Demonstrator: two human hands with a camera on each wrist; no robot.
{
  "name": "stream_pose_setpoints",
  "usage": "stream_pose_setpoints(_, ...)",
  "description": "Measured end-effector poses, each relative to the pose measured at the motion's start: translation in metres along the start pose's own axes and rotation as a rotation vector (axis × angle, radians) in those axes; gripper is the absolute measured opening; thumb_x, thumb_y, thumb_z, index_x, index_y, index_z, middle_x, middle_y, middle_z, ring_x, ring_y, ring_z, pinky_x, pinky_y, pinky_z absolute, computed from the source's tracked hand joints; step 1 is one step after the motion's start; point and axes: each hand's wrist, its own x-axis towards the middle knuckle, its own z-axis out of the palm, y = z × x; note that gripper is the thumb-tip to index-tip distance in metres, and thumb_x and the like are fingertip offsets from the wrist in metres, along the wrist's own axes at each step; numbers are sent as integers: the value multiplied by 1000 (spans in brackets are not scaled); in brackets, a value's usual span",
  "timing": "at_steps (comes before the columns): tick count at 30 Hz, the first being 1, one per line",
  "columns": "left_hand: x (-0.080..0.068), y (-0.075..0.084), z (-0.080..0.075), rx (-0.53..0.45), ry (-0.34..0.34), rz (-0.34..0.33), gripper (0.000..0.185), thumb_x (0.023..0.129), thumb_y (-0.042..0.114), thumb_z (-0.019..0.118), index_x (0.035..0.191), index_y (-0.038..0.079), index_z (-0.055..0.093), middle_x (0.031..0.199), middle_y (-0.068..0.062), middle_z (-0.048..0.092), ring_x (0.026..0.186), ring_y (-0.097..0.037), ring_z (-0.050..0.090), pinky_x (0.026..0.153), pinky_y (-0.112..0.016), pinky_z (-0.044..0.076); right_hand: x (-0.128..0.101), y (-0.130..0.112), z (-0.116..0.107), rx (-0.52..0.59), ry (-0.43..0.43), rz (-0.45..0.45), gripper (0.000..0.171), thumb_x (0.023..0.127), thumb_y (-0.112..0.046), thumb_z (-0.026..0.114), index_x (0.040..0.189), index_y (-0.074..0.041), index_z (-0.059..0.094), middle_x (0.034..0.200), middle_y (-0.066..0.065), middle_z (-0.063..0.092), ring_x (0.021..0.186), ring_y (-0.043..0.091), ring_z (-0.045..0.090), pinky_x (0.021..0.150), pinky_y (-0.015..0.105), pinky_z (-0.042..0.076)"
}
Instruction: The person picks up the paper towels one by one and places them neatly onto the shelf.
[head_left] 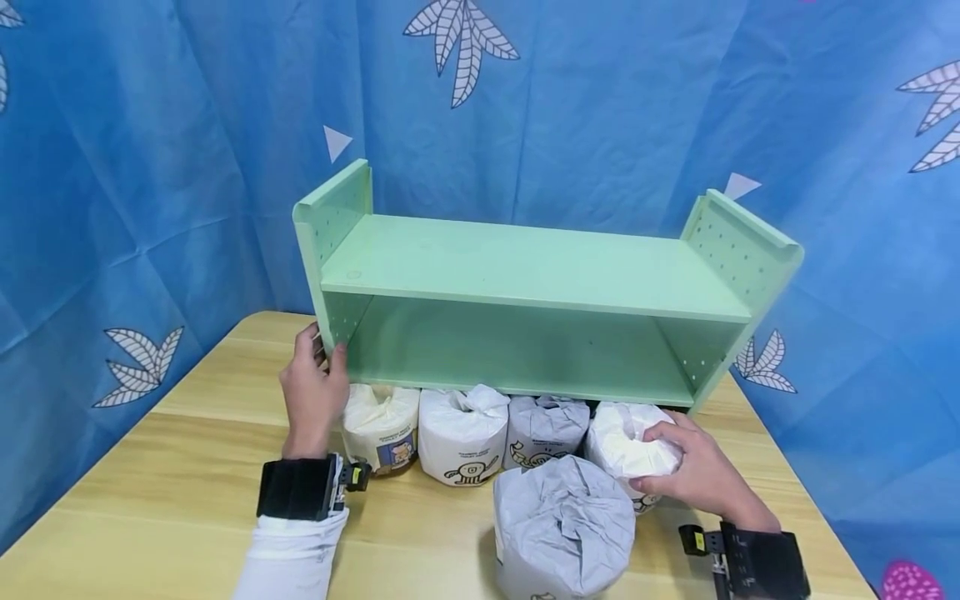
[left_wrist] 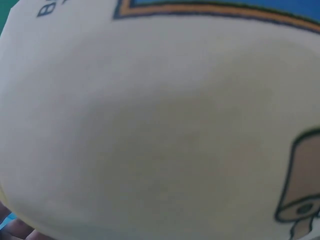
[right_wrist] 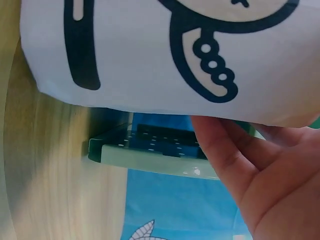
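A mint-green two-level shelf [head_left: 525, 275] stands on the wooden table [head_left: 172, 483]. Along its front sits a row of wrapped paper rolls: cream [head_left: 381, 427], white [head_left: 459, 435], grey [head_left: 546, 427] and another white roll [head_left: 622, 442]. My left hand [head_left: 315, 387] holds the lower front edge of the shelf's left side panel, thumb inside, beside the cream roll [left_wrist: 160, 125], which fills the left wrist view. My right hand [head_left: 686, 471] grips the right-most white roll [right_wrist: 150, 50], which bears a black cartoon print; its palm [right_wrist: 260, 170] lies against the roll's side.
A larger grey wrapped roll [head_left: 562, 525] stands nearest me, in front of the row. A blue leaf-print cloth [head_left: 150, 167] hangs behind and on both sides. The shelf's foot [right_wrist: 150, 155] shows past the held roll. Both shelf levels hold nothing.
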Motion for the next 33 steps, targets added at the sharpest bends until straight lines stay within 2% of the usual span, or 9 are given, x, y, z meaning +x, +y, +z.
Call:
stream_pose_setpoints(5,-1,0,1,-1,-10,-5,41,98,4,53,137,-5,44,130,-33,52,118,-48,52,91,-55,48,-3,0,-5,17,-24,4,49,53,-27,92,93,-17,65,131,30,49,109,48,52,82,57,47)
stream_pose_setpoints(9,0,-1,3,0,-16,-13,41,98,5,53,137,-4,44,131,-32,52,118,-47,52,91,-55,48,-5,2,-9,22,-27,-29,48,53,-27,92,91,-19,64,130,30,50,111,49,51,83,59,46)
stream_pose_setpoints(19,-1,-2,1,7,-21,-34,41,99,7,52,138,-2,44,133,-31,51,120,-48,51,93,-57,46,-7,2,-16,68,-35,-106,49,50,-24,93,89,-24,63,125,19,54,108,38,52,79,43,46)
stream_pose_setpoints(25,-1,-2,-1,7,-19,-40,42,99,7,51,139,-2,43,133,-32,50,119,-49,51,93,-58,46,-8,0,-19,82,-34,-104,49,51,-23,93,90,-24,64,119,10,57,104,29,51,77,33,47)
stream_pose_setpoints(30,-2,-2,-2,6,-27,-40,42,99,6,50,139,-2,42,134,-32,49,119,-49,50,93,-58,46,-8,-1,-21,77,-19,-96,48,51,-23,93,89,-25,64,117,8,57,101,26,51,76,30,49)
stream_pose_setpoints(33,-2,-1,-2,7,-38,-47,42,99,7,50,140,-2,41,135,-32,48,120,-49,49,94,-57,45,-9,-2,-23,79,-14,-92,47,52,-23,93,89,-25,64,119,12,57,102,29,51,74,30,49)
